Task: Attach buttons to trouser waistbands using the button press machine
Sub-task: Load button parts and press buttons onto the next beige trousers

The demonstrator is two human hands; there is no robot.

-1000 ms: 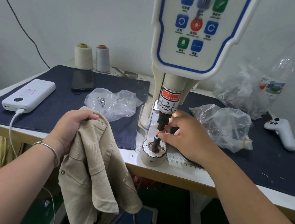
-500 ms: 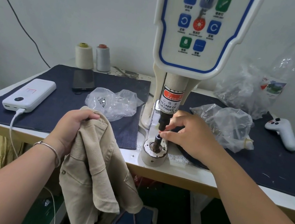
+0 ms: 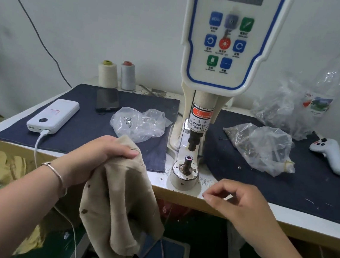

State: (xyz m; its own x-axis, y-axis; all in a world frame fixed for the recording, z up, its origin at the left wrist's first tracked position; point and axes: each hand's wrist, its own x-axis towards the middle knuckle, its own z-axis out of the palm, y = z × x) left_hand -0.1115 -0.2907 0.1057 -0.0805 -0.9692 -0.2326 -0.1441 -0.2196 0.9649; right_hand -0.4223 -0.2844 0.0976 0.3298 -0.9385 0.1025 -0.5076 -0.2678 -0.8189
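1. Head view: the left hand (image 3: 100, 157) grips bunched beige trousers (image 3: 119, 206), which hang down over the desk's (image 3: 285, 215) front edge.
2. The right hand (image 3: 239, 205) hovers just off that front edge, fingers loosely curled and holding nothing.
3. The button press (image 3: 188, 161) stands at the middle of the front edge, between the two hands.

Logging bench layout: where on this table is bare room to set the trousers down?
Bare mat lies between the power bank and the left bag; more lies in front of the right bag. Crowded around the press and the back right corner.
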